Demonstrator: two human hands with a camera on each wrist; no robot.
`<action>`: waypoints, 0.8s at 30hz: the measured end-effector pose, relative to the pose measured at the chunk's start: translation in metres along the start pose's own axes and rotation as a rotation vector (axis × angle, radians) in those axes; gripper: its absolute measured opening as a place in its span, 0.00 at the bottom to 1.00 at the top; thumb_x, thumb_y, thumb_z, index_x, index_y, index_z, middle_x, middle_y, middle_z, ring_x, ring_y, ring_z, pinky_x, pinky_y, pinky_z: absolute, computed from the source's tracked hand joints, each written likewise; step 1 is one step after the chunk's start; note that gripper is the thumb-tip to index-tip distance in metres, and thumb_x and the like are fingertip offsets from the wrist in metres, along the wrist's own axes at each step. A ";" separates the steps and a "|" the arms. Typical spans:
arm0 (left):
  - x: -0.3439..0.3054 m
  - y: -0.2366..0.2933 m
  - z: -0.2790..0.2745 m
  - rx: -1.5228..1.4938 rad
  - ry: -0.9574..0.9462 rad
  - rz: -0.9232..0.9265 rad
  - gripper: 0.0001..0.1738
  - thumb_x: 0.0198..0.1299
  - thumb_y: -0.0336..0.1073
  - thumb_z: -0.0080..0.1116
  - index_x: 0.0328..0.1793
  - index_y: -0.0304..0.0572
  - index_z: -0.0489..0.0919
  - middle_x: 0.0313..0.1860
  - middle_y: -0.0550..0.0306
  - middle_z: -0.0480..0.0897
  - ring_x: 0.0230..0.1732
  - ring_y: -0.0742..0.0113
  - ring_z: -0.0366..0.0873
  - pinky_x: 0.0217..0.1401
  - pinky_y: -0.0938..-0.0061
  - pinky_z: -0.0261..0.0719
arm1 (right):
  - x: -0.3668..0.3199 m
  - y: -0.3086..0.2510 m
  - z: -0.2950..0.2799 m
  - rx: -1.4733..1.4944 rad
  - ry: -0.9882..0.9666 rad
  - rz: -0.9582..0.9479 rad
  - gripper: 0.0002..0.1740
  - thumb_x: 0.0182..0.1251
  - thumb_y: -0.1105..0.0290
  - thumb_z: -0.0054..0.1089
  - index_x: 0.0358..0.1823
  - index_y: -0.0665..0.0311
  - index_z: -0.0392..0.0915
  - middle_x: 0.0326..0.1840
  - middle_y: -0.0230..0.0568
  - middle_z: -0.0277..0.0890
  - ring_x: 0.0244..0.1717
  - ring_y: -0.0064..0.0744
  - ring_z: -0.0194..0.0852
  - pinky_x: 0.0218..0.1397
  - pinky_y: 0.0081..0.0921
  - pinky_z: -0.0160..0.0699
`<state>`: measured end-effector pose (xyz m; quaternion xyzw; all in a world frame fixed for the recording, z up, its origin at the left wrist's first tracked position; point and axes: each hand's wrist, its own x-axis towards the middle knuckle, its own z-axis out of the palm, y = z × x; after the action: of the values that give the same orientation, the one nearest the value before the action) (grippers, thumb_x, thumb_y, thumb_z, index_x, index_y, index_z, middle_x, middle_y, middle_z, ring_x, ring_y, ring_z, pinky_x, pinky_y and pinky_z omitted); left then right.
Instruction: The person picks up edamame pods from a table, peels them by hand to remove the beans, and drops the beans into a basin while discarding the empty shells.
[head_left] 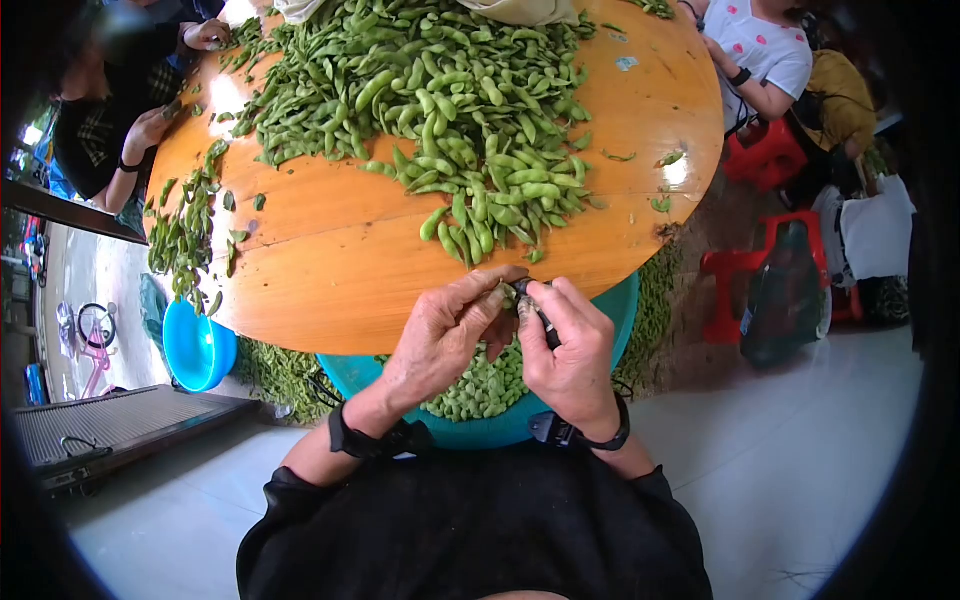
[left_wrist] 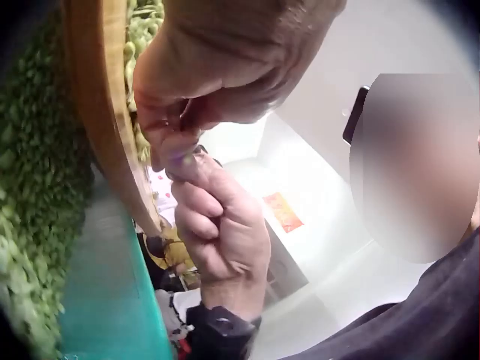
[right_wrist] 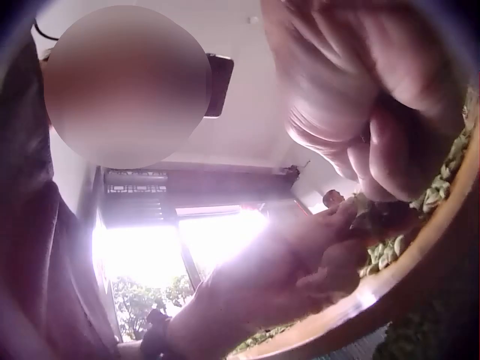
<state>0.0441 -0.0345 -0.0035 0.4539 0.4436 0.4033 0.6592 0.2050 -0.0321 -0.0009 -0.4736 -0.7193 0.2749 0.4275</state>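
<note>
Above the table's near edge, my two hands meet fingertip to fingertip at a small green soybean pod (head_left: 508, 297). My left hand (head_left: 440, 335) pinches it between thumb and forefinger. My right hand (head_left: 570, 345) grips the pod's other side, fingers curled in. A dark piece (head_left: 549, 328) shows at the right fingers; I cannot tell what it is. Below the hands, a teal basin (head_left: 480, 433) holds a heap of shelled green beans (head_left: 482, 385). In the left wrist view the right hand (left_wrist: 225, 225) faces the left, the pod mostly hidden by fingers.
A big pile of pods (head_left: 430, 100) covers the far part of the round wooden table (head_left: 310, 240); a smaller heap (head_left: 188, 235) lies left. Other people sit at both sides. A blue basin (head_left: 198, 345) stands lower left, red stools (head_left: 735, 270) at right. Pods cover floor around the basin.
</note>
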 end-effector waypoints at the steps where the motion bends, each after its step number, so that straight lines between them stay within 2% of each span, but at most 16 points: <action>1: -0.001 -0.004 0.007 -0.125 0.044 0.049 0.18 0.78 0.34 0.43 0.66 0.32 0.75 0.28 0.64 0.76 0.29 0.79 0.71 0.32 0.81 0.74 | -0.001 -0.002 0.005 -0.054 0.071 -0.012 0.11 0.59 0.84 0.59 0.44 0.75 0.78 0.32 0.50 0.73 0.27 0.47 0.76 0.30 0.33 0.75; 2: -0.003 -0.007 0.017 -0.136 0.164 0.051 0.18 0.76 0.33 0.44 0.63 0.31 0.77 0.27 0.66 0.74 0.26 0.82 0.66 0.29 0.83 0.68 | -0.003 0.000 0.011 -0.091 0.096 -0.052 0.12 0.58 0.85 0.59 0.45 0.74 0.78 0.33 0.49 0.71 0.27 0.48 0.75 0.30 0.35 0.75; 3: -0.003 -0.008 0.023 -0.135 0.163 0.054 0.18 0.76 0.33 0.44 0.63 0.31 0.77 0.27 0.66 0.74 0.26 0.82 0.66 0.29 0.83 0.68 | -0.005 -0.002 0.015 -0.092 0.098 -0.054 0.12 0.58 0.85 0.59 0.45 0.74 0.78 0.33 0.49 0.71 0.27 0.48 0.75 0.30 0.35 0.75; 5: -0.003 -0.010 0.029 -0.249 0.297 0.087 0.16 0.74 0.29 0.42 0.62 0.32 0.76 0.26 0.69 0.70 0.26 0.83 0.63 0.29 0.85 0.64 | -0.009 -0.006 0.022 -0.177 0.129 -0.084 0.14 0.58 0.86 0.58 0.47 0.74 0.77 0.34 0.49 0.70 0.27 0.47 0.74 0.29 0.36 0.73; 6: -0.002 -0.007 0.030 -0.248 0.299 0.060 0.17 0.72 0.28 0.43 0.62 0.32 0.76 0.26 0.70 0.69 0.27 0.84 0.61 0.29 0.86 0.61 | -0.009 -0.006 0.022 -0.196 0.128 -0.101 0.15 0.58 0.86 0.58 0.48 0.74 0.77 0.34 0.48 0.69 0.27 0.47 0.74 0.28 0.35 0.73; 10: -0.003 -0.012 0.029 -0.338 0.237 0.017 0.18 0.71 0.29 0.44 0.62 0.32 0.76 0.26 0.71 0.68 0.28 0.85 0.62 0.29 0.86 0.60 | -0.009 -0.005 0.022 -0.193 0.160 -0.090 0.15 0.57 0.86 0.59 0.48 0.74 0.77 0.34 0.48 0.69 0.27 0.46 0.74 0.28 0.35 0.72; 12: -0.001 -0.025 0.034 -0.088 0.251 0.223 0.17 0.70 0.30 0.43 0.59 0.33 0.76 0.28 0.69 0.71 0.31 0.84 0.65 0.30 0.84 0.63 | -0.010 -0.005 0.020 -0.210 0.147 -0.106 0.15 0.57 0.86 0.59 0.48 0.73 0.78 0.35 0.48 0.70 0.27 0.46 0.75 0.28 0.35 0.74; 13: 0.003 -0.036 0.035 -0.089 0.248 0.221 0.17 0.70 0.30 0.43 0.59 0.33 0.76 0.28 0.69 0.71 0.31 0.84 0.65 0.30 0.84 0.63 | -0.010 -0.005 0.020 -0.213 0.148 -0.104 0.15 0.57 0.86 0.59 0.48 0.73 0.78 0.35 0.48 0.70 0.27 0.46 0.75 0.28 0.35 0.74; 14: 0.007 -0.050 0.036 -0.144 0.315 0.205 0.15 0.70 0.30 0.43 0.57 0.34 0.76 0.30 0.68 0.72 0.32 0.83 0.66 0.32 0.84 0.65 | -0.009 -0.005 0.020 -0.226 0.165 -0.152 0.15 0.58 0.86 0.59 0.48 0.73 0.78 0.35 0.49 0.70 0.28 0.47 0.75 0.29 0.35 0.75; 16: 0.007 -0.038 0.038 -0.197 0.382 0.188 0.14 0.69 0.29 0.42 0.56 0.35 0.76 0.33 0.66 0.73 0.34 0.82 0.68 0.34 0.83 0.67 | -0.009 -0.005 0.020 -0.239 0.183 -0.200 0.15 0.58 0.86 0.59 0.48 0.73 0.78 0.36 0.49 0.71 0.28 0.47 0.76 0.29 0.35 0.76; 18: -0.004 -0.016 0.035 -0.594 0.224 -0.009 0.11 0.72 0.31 0.44 0.52 0.37 0.76 0.39 0.65 0.76 0.38 0.81 0.70 0.40 0.83 0.71 | -0.010 -0.004 0.020 -0.248 0.182 -0.215 0.16 0.58 0.86 0.59 0.49 0.73 0.78 0.36 0.49 0.72 0.29 0.48 0.77 0.30 0.35 0.78; 22: -0.006 -0.022 0.033 -0.547 0.192 0.022 0.11 0.74 0.33 0.44 0.54 0.37 0.76 0.40 0.66 0.76 0.38 0.81 0.70 0.41 0.84 0.70 | -0.009 -0.002 0.019 -0.216 0.174 -0.208 0.16 0.58 0.87 0.59 0.49 0.74 0.77 0.36 0.49 0.71 0.29 0.48 0.77 0.30 0.35 0.77; 24: -0.004 -0.015 0.037 -0.571 0.256 -0.068 0.15 0.77 0.37 0.43 0.58 0.35 0.75 0.39 0.68 0.76 0.37 0.82 0.69 0.39 0.84 0.69 | -0.009 -0.002 0.017 -0.216 0.169 -0.195 0.15 0.58 0.87 0.59 0.49 0.73 0.77 0.35 0.50 0.71 0.30 0.49 0.77 0.30 0.35 0.77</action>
<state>0.0797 -0.0515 -0.0099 0.1809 0.4069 0.5431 0.7119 0.1904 -0.0409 -0.0108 -0.4663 -0.7487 0.1123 0.4576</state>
